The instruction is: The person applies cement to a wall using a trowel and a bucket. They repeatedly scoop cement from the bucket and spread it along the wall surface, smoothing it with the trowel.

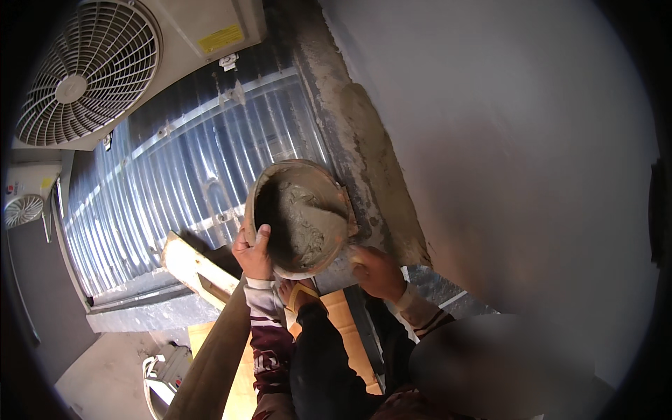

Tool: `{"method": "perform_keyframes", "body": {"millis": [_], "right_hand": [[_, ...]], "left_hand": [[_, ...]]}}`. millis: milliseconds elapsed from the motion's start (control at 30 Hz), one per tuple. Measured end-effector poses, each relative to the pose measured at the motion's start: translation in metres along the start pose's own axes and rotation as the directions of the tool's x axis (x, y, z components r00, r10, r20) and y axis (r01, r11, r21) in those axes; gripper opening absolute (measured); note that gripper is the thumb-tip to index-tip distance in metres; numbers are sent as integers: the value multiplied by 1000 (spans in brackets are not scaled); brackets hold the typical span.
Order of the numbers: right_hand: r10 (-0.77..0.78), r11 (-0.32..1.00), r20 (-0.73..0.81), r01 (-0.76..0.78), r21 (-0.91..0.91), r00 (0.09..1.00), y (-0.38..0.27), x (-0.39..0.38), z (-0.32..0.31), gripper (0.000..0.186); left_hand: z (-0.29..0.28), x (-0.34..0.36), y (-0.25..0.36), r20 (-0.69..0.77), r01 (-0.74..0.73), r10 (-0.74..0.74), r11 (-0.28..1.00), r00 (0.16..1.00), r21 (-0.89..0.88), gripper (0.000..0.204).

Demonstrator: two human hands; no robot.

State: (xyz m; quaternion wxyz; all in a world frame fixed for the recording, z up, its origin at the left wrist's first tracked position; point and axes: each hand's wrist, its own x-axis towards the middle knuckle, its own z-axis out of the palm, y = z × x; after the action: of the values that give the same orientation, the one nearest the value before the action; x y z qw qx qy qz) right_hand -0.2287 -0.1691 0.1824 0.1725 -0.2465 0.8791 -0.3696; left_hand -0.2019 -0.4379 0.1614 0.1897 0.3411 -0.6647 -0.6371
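A round, mortar-smeared bucket (301,166) is tipped so that its inside shows. Wet grey mortar (297,234) covers its bottom and part of its wall. My left hand (253,255) grips the bucket's near left rim, thumb over the edge. At the right side of the rim, my right hand (380,273) is closed round the handle of what looks like a trowel (325,222). Its mortar-coated blade lies inside the bucket, hard to tell from the mortar. Just right of the bucket runs a strip of fresh mortar (381,161) along the wall's foot.
A smooth grey wall (490,105) fills the right side. Corrugated metal sheeting (168,189) lies beyond the bucket, below an air-conditioner unit (91,77). A second unit (28,199) is farther left. A wooden pole (217,357) slants beside my left arm. My sandalled foot (301,292) rests below on planks (343,318).
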Motion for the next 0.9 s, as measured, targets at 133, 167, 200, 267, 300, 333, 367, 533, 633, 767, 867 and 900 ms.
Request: {"method": "perform_keyframes", "body": {"millis": [133, 167, 200, 267, 300, 333, 367, 533, 633, 767, 867, 900], "right_hand": [[92, 986, 138, -72, -148, 986, -4, 42, 20, 37], [130, 965, 149, -91, -245, 980, 4, 45, 27, 36], [160, 937, 165, -97, -335, 973, 11, 48, 38, 34], [127, 936, 204, -49, -348, 971, 7, 48, 40, 33], [70, 960, 239, -1, -280, 969, 2, 40, 30, 34], [14, 976, 268, 44, -212, 963, -4, 36, 21, 35], [35, 968, 225, 23, -249, 974, -14, 36, 12, 33], [172, 926, 201, -88, -368, 964, -9, 69, 2, 27], [125, 979, 514, -23, -201, 849, 18, 64, 24, 35], [-106, 923, 358, -42, 383, 928, 5, 39, 42, 29], [-71, 954, 224, 1, 301, 972, -7, 33, 40, 33], [-60, 981, 193, 22, 193, 979, -16, 28, 31, 36]], "left_hand": [[8, -9, -4, 114, -29, 27, 999, 993, 17, 28], [20, -11, -6, 154, -20, 18, 1000, 988, 7, 29], [27, -14, -8, 183, -11, 10, 1000, 983, 1, 30], [27, -12, 3, 242, -67, 61, 998, 968, 16, 32], [21, -12, 4, 258, -90, 79, 996, 963, 29, 33], [18, -9, 3, 251, -87, 74, 995, 965, 42, 33], [13, -8, 6, 243, -82, 66, 995, 968, 60, 34], [17, -11, 8, 276, -131, 116, 991, 954, 34, 20], [19, -9, 7, 275, -123, 115, 992, 955, 12, 14], [10, -5, 4, 249, -112, 102, 993, 963, 26, 20], [0, -1, -4, 210, -62, 62, 998, 976, -8, 29], [-1, -1, -6, 208, -35, 36, 999, 978, -7, 29]]}}
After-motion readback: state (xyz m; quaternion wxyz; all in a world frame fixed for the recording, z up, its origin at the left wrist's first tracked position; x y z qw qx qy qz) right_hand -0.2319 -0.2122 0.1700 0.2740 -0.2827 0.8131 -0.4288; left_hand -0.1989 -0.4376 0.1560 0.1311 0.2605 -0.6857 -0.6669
